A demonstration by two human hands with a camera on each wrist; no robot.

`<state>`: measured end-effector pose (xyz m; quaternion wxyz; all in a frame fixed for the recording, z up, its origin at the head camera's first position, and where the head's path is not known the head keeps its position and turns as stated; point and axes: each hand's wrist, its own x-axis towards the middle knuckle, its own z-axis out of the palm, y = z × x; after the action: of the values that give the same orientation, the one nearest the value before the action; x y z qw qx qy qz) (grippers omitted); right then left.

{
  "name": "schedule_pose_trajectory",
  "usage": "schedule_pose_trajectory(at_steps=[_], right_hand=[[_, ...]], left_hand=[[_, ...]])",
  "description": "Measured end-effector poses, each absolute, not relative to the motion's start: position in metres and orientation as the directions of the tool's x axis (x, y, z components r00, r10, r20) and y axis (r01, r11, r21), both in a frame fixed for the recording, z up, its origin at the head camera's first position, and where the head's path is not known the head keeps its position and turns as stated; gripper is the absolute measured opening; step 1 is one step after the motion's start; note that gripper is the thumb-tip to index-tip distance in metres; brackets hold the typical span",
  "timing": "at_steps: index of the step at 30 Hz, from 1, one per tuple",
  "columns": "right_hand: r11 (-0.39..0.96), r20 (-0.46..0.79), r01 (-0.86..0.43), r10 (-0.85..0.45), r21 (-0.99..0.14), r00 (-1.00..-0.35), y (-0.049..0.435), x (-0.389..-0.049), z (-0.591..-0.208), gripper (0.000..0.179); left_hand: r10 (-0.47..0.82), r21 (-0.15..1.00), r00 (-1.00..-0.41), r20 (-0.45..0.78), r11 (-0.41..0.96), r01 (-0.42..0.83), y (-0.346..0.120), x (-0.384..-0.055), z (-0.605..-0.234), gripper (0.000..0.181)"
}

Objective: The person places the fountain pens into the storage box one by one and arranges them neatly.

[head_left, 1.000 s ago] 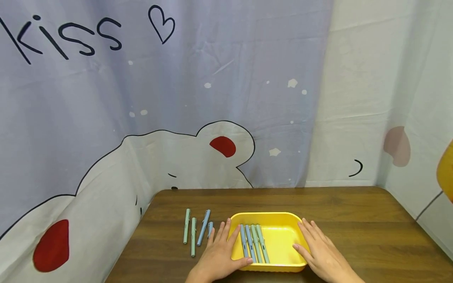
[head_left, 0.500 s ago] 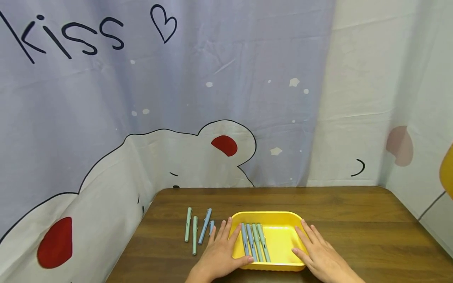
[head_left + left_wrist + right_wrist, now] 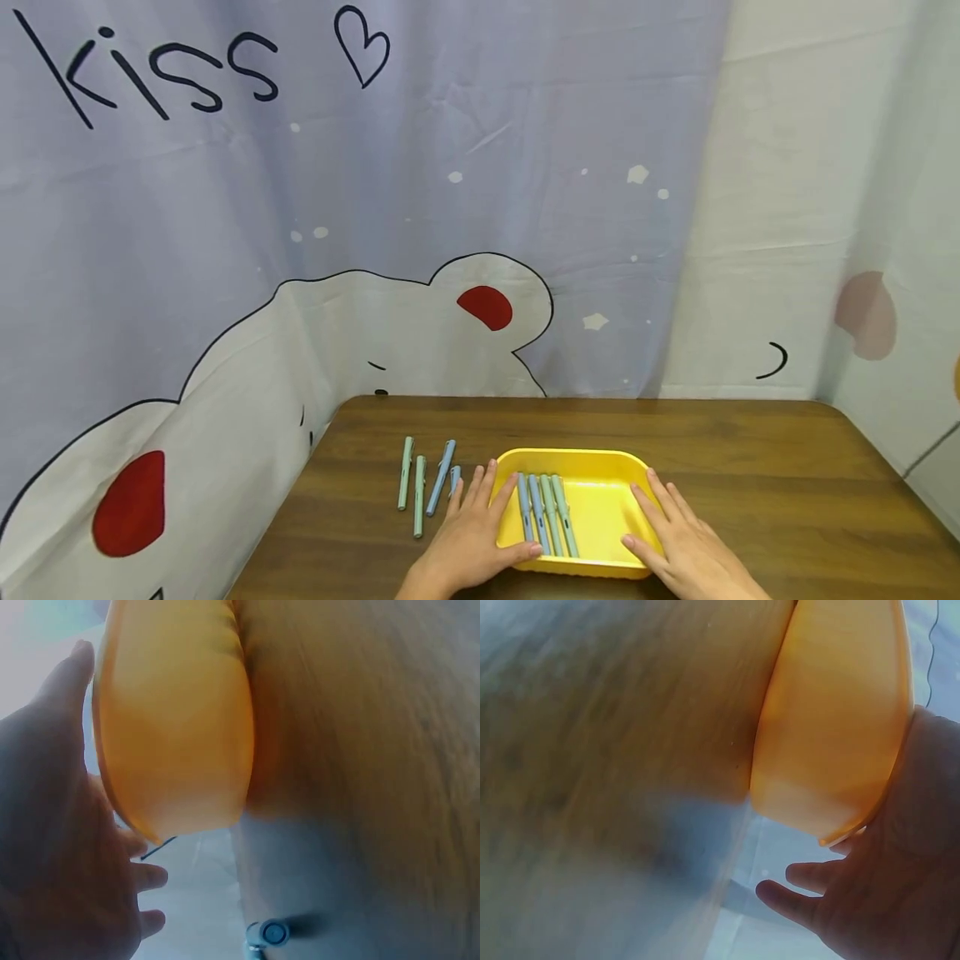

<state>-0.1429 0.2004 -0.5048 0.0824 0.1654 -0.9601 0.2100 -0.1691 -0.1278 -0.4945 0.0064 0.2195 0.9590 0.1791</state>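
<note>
A yellow plastic tray sits on the table, holding two blue pens and two green pens side by side at its left. My left hand rests on the tray's left rim with fingers spread, its thumb at the near edge. On the opposite rim lies my right hand, fingers straight and splayed. The wrist views show the tray's outer wall beside each palm. Left of the tray lie two green pens and two blue pens, one partly hidden behind my left fingers.
The brown wooden table reaches back to a printed curtain hanging along its far edge. More curtain hangs at the left and right sides.
The head view has turned slightly left, so the scene shifts a little to the right in it. Both hands keep their places on the tray's rims, and the pens lie as before.
</note>
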Motion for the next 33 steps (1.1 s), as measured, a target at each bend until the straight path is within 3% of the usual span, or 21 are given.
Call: schedule_pose_trajectory(at_steps=[12,21,27,33], right_hand=[[0.863,0.226,-0.345,-0.276,-0.37,-0.934,0.2,-0.142,-0.505,0.069],[0.86,0.217,-0.343,-0.278,-0.378,-0.936,0.2,-0.143,-0.505,0.069],[0.862,0.213,-0.343,-0.28,-0.374,-0.936,0.201,-0.145,-0.505,0.069],[0.86,0.207,-0.346,-0.286,-0.374,-0.935,0.203,-0.146,-0.505,0.069]], left_hand=[[0.368,0.392,-0.919,0.144,0.831,0.394,-0.17,-0.166,-0.479,0.079],[0.255,0.366,-0.951,0.175,0.88,0.304,-0.204,-0.176,-0.473,0.087],[0.216,0.415,-0.959,0.185,0.867,0.275,-0.219,-0.181,-0.471,0.086],[0.16,0.374,-0.968,0.196,0.9,0.224,-0.232,-0.189,-0.477,0.084]])
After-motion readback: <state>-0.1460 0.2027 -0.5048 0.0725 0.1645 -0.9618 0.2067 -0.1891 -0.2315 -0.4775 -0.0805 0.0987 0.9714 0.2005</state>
